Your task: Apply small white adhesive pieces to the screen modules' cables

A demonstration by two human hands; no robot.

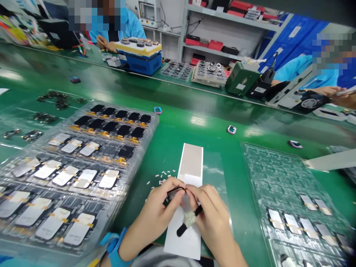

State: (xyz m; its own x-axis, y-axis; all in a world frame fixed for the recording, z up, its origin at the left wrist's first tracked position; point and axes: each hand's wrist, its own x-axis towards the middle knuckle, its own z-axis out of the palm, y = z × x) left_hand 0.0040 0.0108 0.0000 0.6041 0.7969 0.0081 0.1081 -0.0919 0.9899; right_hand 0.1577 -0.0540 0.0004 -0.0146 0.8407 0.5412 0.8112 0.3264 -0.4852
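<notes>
My left hand [155, 207] is closed around a small dark screen module [175, 192], holding it tilted near the middle of the bench. The fingertips of my right hand [214, 211] pinch at the module's edge, by a bit of orange flex cable. A black stick-like tool [182, 230] with pale wrapping round its middle is tucked in my right hand and points down to the left; its working end is hidden. Below both hands lies a long white paper strip [180, 244], with a beige-faced sheet [191, 159] at its far end.
Left stands a clear tray [151, 129] of several screen modules; right, another clear tray [258, 185] with several more. Small white pieces [164, 178] lie scattered left of the strip. Small watch-like cases [231, 129] dot the belt. Two people in blue work across from me.
</notes>
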